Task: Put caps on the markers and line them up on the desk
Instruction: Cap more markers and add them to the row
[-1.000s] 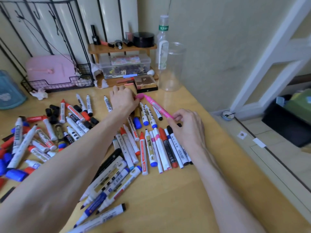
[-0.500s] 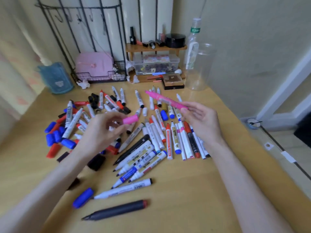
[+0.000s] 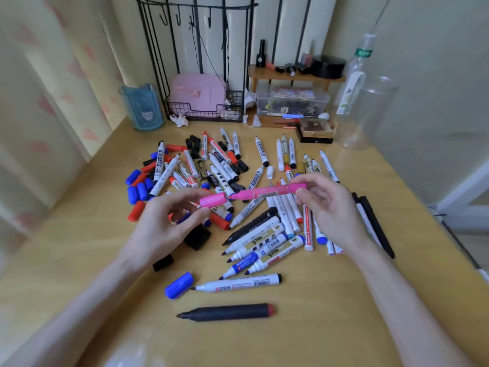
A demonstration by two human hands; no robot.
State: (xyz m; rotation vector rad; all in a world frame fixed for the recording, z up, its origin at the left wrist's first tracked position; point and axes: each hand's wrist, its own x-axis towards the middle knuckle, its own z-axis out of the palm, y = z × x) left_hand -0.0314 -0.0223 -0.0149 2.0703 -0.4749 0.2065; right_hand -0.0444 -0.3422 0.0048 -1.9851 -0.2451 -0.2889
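Since the earlier frame the two hands have closed toward each other above the pile: the pink cap (image 3: pixel 212 200), then held well apart from the pink marker (image 3: pixel 267 193), now sits at the marker's tip, its open mouth just meeting the nib, not yet pushed home. The desk (image 3: pixel 304 327), a yellow wooden surface, carries the whole lot. At its far edge stand one black wire rack (image 3: pixel 203 112) holding one pink case (image 3: pixel 197 92), one small wooden shelf (image 3: pixel 293 75), one blue cup (image 3: pixel 143 107), one clear jar (image 3: pixel 367 115) and one clear bottle (image 3: pixel 357 62). Across the middle lies a loose heap of uncapped markers (image 3: pixel 219 165), mostly white-barrelled, too many and too overlapped for a firm count; a fan of roughly five lies below the hands. Loose blue caps (image 3: pixel 137 186), at least five, sit at the heap's left edge. Nearest the camera lie three separate items: one black marker (image 3: pixel 227 312), one white marker (image 3: pixel 238 283) and one blue cap (image 3: pixel 179 284), the last just beside the white marker's tip. The left hand (image 3: pixel 161 226) pinches the pink cap between thumb and fingertips. The right hand (image 3: pixel 328 207) grips the rear end of the pink marker, which is held level in the air above the heap.
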